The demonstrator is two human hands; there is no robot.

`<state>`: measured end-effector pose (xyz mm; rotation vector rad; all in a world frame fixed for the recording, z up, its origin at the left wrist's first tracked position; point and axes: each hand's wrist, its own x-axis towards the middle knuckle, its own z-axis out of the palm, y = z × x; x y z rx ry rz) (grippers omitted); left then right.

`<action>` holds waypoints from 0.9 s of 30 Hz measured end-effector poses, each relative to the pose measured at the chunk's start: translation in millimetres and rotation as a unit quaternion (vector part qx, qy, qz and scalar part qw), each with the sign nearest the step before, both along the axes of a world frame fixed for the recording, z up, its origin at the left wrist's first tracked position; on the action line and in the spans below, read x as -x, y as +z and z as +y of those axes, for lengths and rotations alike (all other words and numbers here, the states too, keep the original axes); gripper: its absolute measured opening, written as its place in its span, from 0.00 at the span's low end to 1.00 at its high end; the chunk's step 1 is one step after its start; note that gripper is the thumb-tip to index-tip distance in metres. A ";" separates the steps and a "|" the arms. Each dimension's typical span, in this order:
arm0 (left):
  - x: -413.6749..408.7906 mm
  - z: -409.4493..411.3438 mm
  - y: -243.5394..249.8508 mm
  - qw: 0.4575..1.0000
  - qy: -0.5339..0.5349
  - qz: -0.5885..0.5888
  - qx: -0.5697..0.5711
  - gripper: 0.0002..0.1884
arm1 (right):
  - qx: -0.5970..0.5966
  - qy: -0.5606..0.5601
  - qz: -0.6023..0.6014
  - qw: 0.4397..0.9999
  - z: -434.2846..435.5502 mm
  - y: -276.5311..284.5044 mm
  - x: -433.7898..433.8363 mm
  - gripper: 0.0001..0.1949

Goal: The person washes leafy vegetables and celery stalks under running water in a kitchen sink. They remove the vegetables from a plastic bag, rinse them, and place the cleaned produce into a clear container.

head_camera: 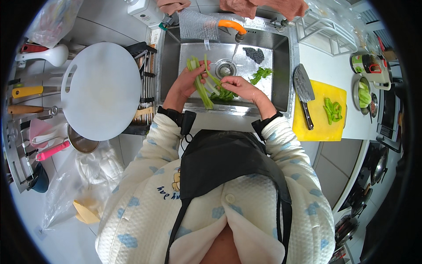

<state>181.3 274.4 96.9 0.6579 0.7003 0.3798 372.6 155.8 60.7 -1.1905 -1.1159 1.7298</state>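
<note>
Over a stainless steel sink (pixel 280 82), my left hand (pixel 189 79) holds a bunch of green celery stalks (pixel 200 86). My right hand (pixel 240 86) pinches a thin celery stalk (pixel 212 76) between thumb and fingers, just right of the bunch. Celery leaves (pixel 225 95) lie beneath my hands, and more leaves (pixel 261 75) rest on the sink floor further right. Water runs from the orange faucet (pixel 233 25) beside the drain (pixel 226 68). A dark mesh scrubber (pixel 254 54) sits near the back right of the basin.
A cleaver (pixel 304 85) lies partly on a yellow cutting board (pixel 318 109) with cut green peppers (pixel 332 111). Further right stands a metal bowl (pixel 362 95) of green vegetables. A round white cutting board (pixel 102 90) stands left of the sink. A white wire rack (pixel 326 33) is at the back right.
</note>
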 end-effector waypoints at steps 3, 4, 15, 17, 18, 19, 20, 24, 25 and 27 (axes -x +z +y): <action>3.5 0.9 -1.2 1.000 0.020 0.007 0.000 0.17 | -0.015 -0.002 -0.023 1.000 -1.5 -5.5 -1.6 0.10; 2.6 -0.6 -2.1 1.000 0.019 0.002 -0.007 0.17 | -0.027 0.003 -0.055 0.998 -0.9 -8.6 -3.1 0.10; -24.9 -25.2 -23.2 0.980 0.175 0.028 -0.094 0.12 | -0.095 -0.153 -0.407 0.896 12.9 -17.7 19.1 0.10; -27.5 -21.1 -25.9 0.978 0.193 0.010 -0.080 0.12 | -0.051 -0.237 -0.249 0.938 12.2 -24.1 25.2 0.12; -28.8 -20.6 -27.2 0.977 0.202 0.001 -0.071 0.12 | -0.020 -0.265 -0.178 0.948 11.6 -29.0 28.6 0.12; -30.5 -21.5 -28.7 0.977 0.203 0.002 -0.066 0.12 | 0.012 -0.290 -0.105 0.951 11.2 -33.5 30.6 0.13; -32.4 -22.6 -30.1 0.977 0.204 0.003 -0.061 0.11 | 0.072 -0.303 -0.060 0.949 12.1 -37.4 27.0 0.13; -31.8 -17.3 -25.8 0.954 0.293 0.038 -0.049 0.11 | 0.263 -0.448 0.110 0.848 11.5 -43.6 10.1 0.10; -26.8 -10.1 -23.8 0.960 0.274 0.020 -0.047 0.11 | 0.268 -0.461 0.121 0.838 3.7 -55.5 -6.6 0.11; -10.4 11.6 -19.2 0.969 0.244 -0.013 -0.048 0.10 | 0.265 -0.426 -0.055 0.864 -20.1 -60.7 -25.7 0.13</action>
